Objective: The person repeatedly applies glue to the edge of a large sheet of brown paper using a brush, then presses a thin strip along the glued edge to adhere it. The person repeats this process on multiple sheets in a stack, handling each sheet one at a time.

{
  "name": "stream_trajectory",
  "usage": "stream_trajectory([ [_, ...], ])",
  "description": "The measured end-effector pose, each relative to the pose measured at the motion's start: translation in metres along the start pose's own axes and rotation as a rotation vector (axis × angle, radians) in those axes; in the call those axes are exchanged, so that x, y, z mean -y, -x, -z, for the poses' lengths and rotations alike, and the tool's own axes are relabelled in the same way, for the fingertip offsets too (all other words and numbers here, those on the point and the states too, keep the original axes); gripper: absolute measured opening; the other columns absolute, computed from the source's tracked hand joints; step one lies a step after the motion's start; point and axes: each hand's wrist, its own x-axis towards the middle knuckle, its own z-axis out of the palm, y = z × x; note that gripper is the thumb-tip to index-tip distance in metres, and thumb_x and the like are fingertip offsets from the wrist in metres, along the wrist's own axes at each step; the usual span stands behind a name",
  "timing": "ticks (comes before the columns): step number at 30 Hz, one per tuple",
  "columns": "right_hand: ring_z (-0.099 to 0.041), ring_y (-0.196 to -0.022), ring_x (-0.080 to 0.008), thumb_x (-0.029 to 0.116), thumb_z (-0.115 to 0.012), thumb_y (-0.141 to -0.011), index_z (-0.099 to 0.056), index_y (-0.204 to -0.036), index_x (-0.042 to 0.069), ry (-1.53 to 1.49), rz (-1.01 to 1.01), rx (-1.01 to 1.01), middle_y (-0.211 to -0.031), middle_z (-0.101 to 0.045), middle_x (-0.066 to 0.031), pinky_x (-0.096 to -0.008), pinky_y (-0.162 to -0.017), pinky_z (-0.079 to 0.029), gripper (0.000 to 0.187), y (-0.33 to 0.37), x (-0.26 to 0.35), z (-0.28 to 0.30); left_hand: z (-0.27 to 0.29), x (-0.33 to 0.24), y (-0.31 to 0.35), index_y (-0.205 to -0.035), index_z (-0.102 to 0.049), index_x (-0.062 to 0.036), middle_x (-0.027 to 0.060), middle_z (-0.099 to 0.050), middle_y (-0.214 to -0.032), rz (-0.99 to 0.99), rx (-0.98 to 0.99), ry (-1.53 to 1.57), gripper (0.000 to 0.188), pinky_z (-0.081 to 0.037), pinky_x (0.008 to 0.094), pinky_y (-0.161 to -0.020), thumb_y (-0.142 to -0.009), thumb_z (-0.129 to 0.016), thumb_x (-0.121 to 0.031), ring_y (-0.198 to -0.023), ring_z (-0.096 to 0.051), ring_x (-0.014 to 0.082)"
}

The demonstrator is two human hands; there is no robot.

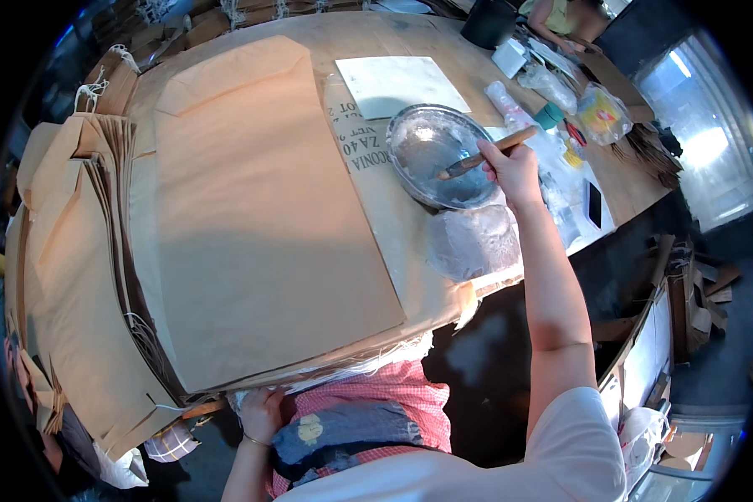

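My right hand (510,171) is closed around the wooden handle of a brush (470,161). The brush slants down into a round metal bowl (402,171) with whitish residue on its wall and wet-looking contents. At the near table edge my left hand (262,414) is closed, fingers curled in by the frayed white fringe; whatever they grip is hidden. Just left of it a wooden handle (204,408) sticks out at the edge. Before me a large brown paper bag (259,226) lies flat, its folded end at the far side.
Stacked brown paper bags (75,251) stand along the left. Behind the bowl lies a white board (402,84); a plastic-wrapped bundle (475,241) sits in front. To the right are a dark phone (594,205), a green tape roll (549,115) and plastic bags. Another person (565,21) is at the far right.
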Motion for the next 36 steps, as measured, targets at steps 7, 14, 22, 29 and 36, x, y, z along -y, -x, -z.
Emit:
stream_trajectory([
  [7,-0.058,-0.05,-0.0146,0.028,-0.069,-0.08,-0.062,-0.07,-0.007,0.219,-0.104,0.17,-0.064,-0.063,-0.0102,-0.0276,-0.048,-0.046,0.037,-0.003,-0.011,-0.007,0.012,-0.005,0.002,-0.071,-0.062,-0.0065,0.0091,-0.056,-0.068,-0.05,0.029,-0.045,0.008,-0.047,0.0401,-0.062,-0.068,-0.068,-0.012,-0.068,-0.057,0.0288],
  [14,-0.044,-0.051,-0.008,0.027,-0.063,-0.083,-0.056,-0.063,0.005,-0.073,0.147,-0.147,-0.059,-0.051,0.0011,-0.0247,-0.047,-0.033,0.031,0.03,0.062,0.001,0.038,-0.006,0.014,-0.076,-0.059,-0.0072,0.0102,-0.059,-0.074,0.101,0.099,0.241,0.005,-0.046,0.0408,-0.068,-0.074,-0.064,-0.007,-0.075,-0.058,0.0302],
  [22,-0.063,-0.072,-0.0178,0.01,-0.075,-0.075,-0.067,-0.097,-0.001,-0.231,0.629,0.532,-0.088,-0.068,-0.0127,-0.0278,-0.061,-0.048,0.026,0.243,0.083,-0.106,0.047,-0.004,0.027,-0.085,-0.06,-0.0045,0.015,-0.059,-0.079,0.349,0.092,0.413,0.008,-0.049,0.0395,-0.065,-0.08,-0.056,-0.01,-0.074,-0.06,0.0321],
  [29,-0.061,-0.064,-0.0202,0.004,-0.073,-0.074,-0.068,-0.095,0.002,0.083,0.868,0.776,-0.078,-0.067,-0.0099,-0.0279,-0.056,-0.047,0.022,0.274,0.107,-0.185,0.093,-0.01,0.043,-0.072,-0.051,-0.0093,0.0071,-0.051,-0.077,0.345,-0.041,-0.337,0.004,-0.039,0.0315,-0.056,-0.072,-0.054,-0.012,-0.07,-0.052,0.0205],
  [36,-0.06,-0.064,-0.0296,0.008,-0.07,-0.077,-0.064,-0.09,0.004,0.109,0.725,0.832,-0.074,-0.061,-0.0122,-0.0332,-0.058,-0.048,0.014,0.276,0.106,-0.207,0.099,0.01,-0.002,-0.074,-0.051,-0.0058,0.0172,-0.058,-0.117,0.168,-0.133,-0.321,0.008,-0.043,0.0303,-0.062,-0.072,-0.054,-0.013,-0.074,-0.052,0.0202],
])
